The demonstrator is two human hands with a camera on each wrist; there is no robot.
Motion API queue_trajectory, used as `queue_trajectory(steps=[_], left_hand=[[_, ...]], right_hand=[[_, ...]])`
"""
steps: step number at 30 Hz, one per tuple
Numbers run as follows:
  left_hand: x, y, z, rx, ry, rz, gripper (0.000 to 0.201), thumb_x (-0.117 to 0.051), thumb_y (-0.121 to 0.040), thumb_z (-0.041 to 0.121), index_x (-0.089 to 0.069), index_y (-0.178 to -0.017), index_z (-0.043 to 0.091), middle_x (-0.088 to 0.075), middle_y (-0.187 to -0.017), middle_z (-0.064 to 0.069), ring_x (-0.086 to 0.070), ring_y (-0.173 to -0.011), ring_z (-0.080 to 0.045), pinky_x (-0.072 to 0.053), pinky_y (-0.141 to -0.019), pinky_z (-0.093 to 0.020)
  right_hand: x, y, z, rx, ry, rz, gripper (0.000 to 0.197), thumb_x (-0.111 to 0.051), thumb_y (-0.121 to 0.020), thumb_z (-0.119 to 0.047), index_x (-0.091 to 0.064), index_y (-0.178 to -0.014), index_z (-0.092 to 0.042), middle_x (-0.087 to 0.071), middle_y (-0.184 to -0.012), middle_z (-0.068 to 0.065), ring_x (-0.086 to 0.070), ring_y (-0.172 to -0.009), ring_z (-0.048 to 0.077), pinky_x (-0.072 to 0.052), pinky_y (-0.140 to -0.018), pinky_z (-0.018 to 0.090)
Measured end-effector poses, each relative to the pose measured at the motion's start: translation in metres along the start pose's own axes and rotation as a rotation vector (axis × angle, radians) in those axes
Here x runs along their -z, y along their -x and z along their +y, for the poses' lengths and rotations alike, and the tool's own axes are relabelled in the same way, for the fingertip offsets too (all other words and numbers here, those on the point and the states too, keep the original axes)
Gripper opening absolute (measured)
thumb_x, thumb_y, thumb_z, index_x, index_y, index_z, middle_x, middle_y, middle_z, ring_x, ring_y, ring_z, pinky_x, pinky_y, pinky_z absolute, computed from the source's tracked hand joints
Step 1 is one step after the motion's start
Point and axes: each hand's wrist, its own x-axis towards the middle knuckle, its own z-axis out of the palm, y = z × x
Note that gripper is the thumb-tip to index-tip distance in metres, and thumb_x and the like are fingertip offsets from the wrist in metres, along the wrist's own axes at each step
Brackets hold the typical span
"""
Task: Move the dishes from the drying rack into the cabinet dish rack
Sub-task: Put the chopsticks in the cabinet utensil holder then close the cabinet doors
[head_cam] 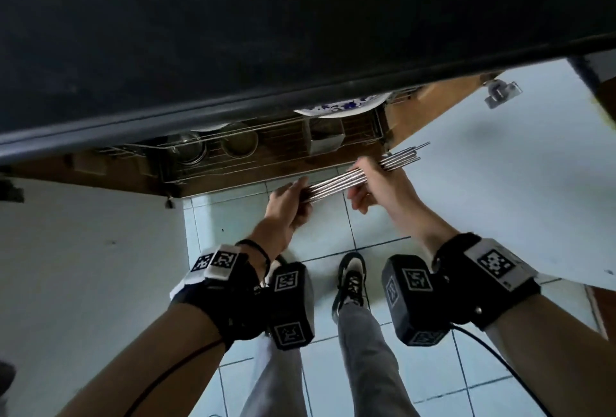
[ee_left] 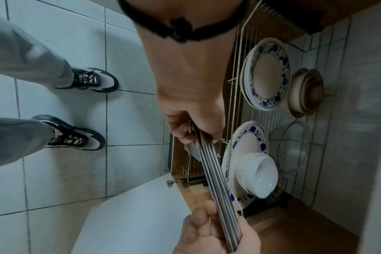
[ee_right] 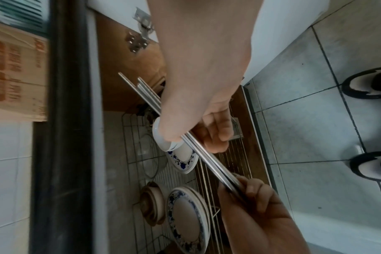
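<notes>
A bundle of several metal chopsticks [head_cam: 333, 182] is held level in front of the open cabinet. My left hand [head_cam: 298, 196] grips one end and my right hand [head_cam: 365, 180] grips nearer the other, whose tips stick out past it. Just behind is the wire cabinet dish rack [head_cam: 266, 163]. In the left wrist view the chopsticks [ee_left: 213, 170] cross above a blue-patterned plate [ee_left: 248, 137] with a white bowl [ee_left: 259, 175] leaning on it. More patterned plates [ee_left: 268, 73] stand upright further along. The right wrist view shows my fingers [ee_right: 213, 130] curled round the chopsticks [ee_right: 207, 158].
The dark countertop edge [head_cam: 233, 106] overhangs the cabinet. White cabinet doors stand open on the left [head_cam: 83, 250] and right [head_cam: 500, 166]. A brown bowl [ee_left: 307, 92] and a glass lid [ee_left: 294, 146] sit deeper in the rack. My shoes [head_cam: 350, 280] stand on the tiled floor.
</notes>
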Motion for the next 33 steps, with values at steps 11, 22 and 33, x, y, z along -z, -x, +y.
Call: queue_trajectory(steps=[11, 22, 33], left_hand=[[-0.031, -0.126, -0.027, -0.062, 0.037, -0.018, 0.026, -0.048, -0.098, 0.010, -0.061, -0.121, 0.007, -0.068, -0.107, -0.009, -0.065, -0.087, -0.022, -0.057, -0.074, -0.026], [-0.011, -0.178, -0.006, -0.133, -0.094, -0.050, 0.032, -0.033, -0.103, 0.012, -0.058, -0.122, 0.013, -0.064, -0.121, -0.004, -0.066, -0.102, -0.024, -0.051, -0.090, -0.033], [0.017, -0.195, 0.002, -0.152, -0.136, -0.030, 0.030, -0.035, -0.102, 0.014, -0.061, -0.117, 0.016, -0.067, -0.120, -0.005, -0.068, -0.101, -0.021, -0.054, -0.085, -0.031]], right_hand=[[0.018, -0.136, 0.062, 0.131, -0.035, 0.176, 0.029, -0.043, -0.095, -0.017, -0.057, -0.072, -0.009, -0.058, -0.055, 0.012, -0.054, -0.036, 0.018, -0.043, -0.034, 0.020], [-0.007, -0.244, 0.092, 0.434, 0.001, 0.366, 0.026, -0.044, -0.099, -0.025, -0.060, -0.098, -0.005, -0.059, -0.058, 0.003, -0.064, -0.045, 0.014, -0.060, -0.051, 0.037], [-0.023, -0.286, 0.100, 0.403, 0.381, 0.290, 0.038, -0.069, -0.086, -0.019, -0.060, -0.120, -0.006, -0.071, -0.110, 0.015, -0.068, -0.096, 0.021, -0.044, -0.081, 0.016]])
